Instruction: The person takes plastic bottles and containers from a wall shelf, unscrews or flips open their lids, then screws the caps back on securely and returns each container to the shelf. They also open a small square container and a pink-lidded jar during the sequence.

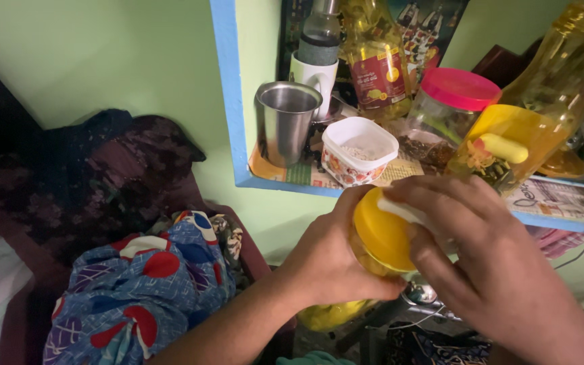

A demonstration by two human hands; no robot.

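Jar [366, 260] with yellow lid [381, 233] held mid-air below shelf [292, 184]. Left hand [329, 260] wraps jar body; right hand [488, 263] grips lid from above. On shelf: steel cup [284, 122], white tub [358, 150], pink-lidded jar [449, 111], oil bottle [542, 101].

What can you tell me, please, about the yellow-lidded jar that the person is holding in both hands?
The clear jar with the round yellow lid is mostly hidden by the hands. It looks like plastic, with yellowish contents showing through below the lid. It is tilted, its lid facing the camera, in front of the blue-edged wall shelf. The left hand wraps its body, and the right hand lies over the lid's edge, pressing a small white piece against it.
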